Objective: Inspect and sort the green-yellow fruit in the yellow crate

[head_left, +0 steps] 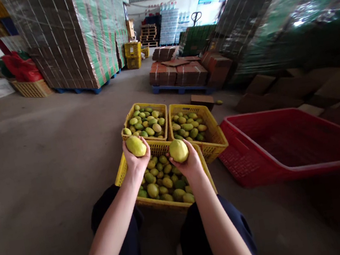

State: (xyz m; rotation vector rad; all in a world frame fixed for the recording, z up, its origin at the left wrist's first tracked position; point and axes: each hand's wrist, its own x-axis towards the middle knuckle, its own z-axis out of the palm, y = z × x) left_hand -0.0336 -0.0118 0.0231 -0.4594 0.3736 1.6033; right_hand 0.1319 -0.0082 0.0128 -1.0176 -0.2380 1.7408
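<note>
My left hand is wrapped around a yellow-green lemon, held above the far left corner of the near yellow crate. Level with it, my right hand grips a rounder yellow lemon over the right part of the same crate. Below both hands, this crate holds many green and yellow lemons. Two more yellow crates of lemons stand just beyond, a left crate and a right crate. My forearms hide part of the near crate's contents.
A large red basket stands to the right, with cardboard behind it. Flattened boxes lie on a blue pallet ahead. Tall wrapped stacks rise at left and right. A small box sits behind the right crate.
</note>
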